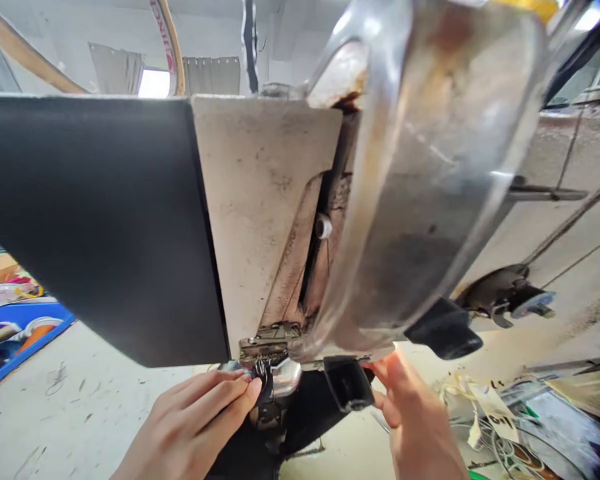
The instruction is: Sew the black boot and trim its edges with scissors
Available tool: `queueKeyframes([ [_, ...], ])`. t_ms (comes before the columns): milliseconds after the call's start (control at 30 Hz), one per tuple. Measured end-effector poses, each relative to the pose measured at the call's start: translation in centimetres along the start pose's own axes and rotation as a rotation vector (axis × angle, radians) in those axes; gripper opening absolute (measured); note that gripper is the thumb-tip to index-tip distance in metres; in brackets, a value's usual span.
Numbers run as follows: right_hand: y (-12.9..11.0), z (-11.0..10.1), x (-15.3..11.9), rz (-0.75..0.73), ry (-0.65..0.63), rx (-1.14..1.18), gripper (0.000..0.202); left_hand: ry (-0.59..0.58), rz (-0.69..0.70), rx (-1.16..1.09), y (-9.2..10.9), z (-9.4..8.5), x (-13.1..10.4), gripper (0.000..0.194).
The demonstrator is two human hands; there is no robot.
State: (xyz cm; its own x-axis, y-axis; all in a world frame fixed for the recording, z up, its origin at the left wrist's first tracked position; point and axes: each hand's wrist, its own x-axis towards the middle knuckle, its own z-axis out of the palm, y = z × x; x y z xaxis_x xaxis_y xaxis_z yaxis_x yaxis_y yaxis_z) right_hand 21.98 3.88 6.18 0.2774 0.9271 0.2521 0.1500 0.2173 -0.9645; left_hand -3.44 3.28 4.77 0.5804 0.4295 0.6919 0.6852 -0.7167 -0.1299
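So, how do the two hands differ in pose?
The left hand shows its fingertips, bunched close together; the right hand has some of its fingertips hidden.
The left hand is left of the shiny metal part; the right hand is right of the black tab.
Shared: both are bare and low in the picture, by the machine's lower edge.

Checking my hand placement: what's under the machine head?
Below the machine head, a black piece shows between the left hand and right hand. The black block partly hides the latter; what its fingertips touch is covered.
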Motion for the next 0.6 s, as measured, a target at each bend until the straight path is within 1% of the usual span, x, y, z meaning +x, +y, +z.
queueKeyframes([
  [33, 0.2, 0.0, 0.5, 0.052, 0.029, 0.003, 0.054, -0.001, -0.021, -0.027, 0.0, 0.3, -0.2, 0.029],
  [100, 0.7, 0.2, 1.3, 0.077, 0.069, -0.042, 0.051, 0.027, -0.035, -0.046, -0.1, 0.7, -0.5, 0.027],
  [133, 1.0, 0.3, 1.5, 0.068, 0.052, -0.08, 0.046, 0.046, -0.038, -0.045, -0.1, 0.8, -0.5, 0.027],
  [200, 1.6, 0.5, 1.6, 0.034, -0.032, -0.147, 0.038, 0.054, -0.049, -0.043, 0.0, 0.9, -0.4, 0.029],
  [267, 1.8, 0.8, 1.1, 0.001, -0.098, -0.159, 0.034, 0.062, -0.071, -0.052, 0.1, 0.8, 0.0, 0.032],
  [300, 1.8, 1.0, 0.6, -0.007, -0.076, -0.155, 0.031, 0.079, -0.084, -0.052, 0.3, 0.7, 0.2, 0.034],
  [333, 1.8, 1.1, 0.0, -0.035, -0.012, -0.145, 0.03, 0.094, -0.089, -0.04, 0.5, 0.6, 0.5, 0.035],
  [367, 1.8, 1.2, -0.6, -0.079, 0.08, -0.14, 0.032, 0.104, -0.087, -0.015, 0.7, 0.4, 0.8, 0.035],
  [433, 1.8, 1.2, -1.7, -0.163, 0.241, -0.162, 0.042, 0.089, -0.081, 0.068, 1.2, 0.2, 1.2, 0.035],
  [467, 1.9, 1.1, -1.9, -0.181, 0.274, -0.163, 0.047, 0.068, -0.076, 0.115, 1.4, 0.1, 1.4, 0.035],
  [500, 2.0, 1.1, -2.0, -0.163, 0.262, -0.141, 0.052, 0.048, -0.071, 0.155, 1.6, 0.1, 1.5, 0.035],
  [533, 2.2, 1.1, -1.7, -0.105, 0.2, -0.103, 0.056, 0.036, -0.074, 0.179, 1.8, 0.0, 1.6, 0.035],
  [567, 2.4, 1.1, -1.3, -0.022, 0.096, -0.056, 0.058, 0.018, -0.085, 0.187, 2.0, 0.0, 1.6, 0.035],
  [600, 2.6, 1.2, -0.6, 0.05, -0.011, -0.002, 0.055, -0.011, -0.103, 0.181, 2.1, -0.1, 1.7, 0.034],
])
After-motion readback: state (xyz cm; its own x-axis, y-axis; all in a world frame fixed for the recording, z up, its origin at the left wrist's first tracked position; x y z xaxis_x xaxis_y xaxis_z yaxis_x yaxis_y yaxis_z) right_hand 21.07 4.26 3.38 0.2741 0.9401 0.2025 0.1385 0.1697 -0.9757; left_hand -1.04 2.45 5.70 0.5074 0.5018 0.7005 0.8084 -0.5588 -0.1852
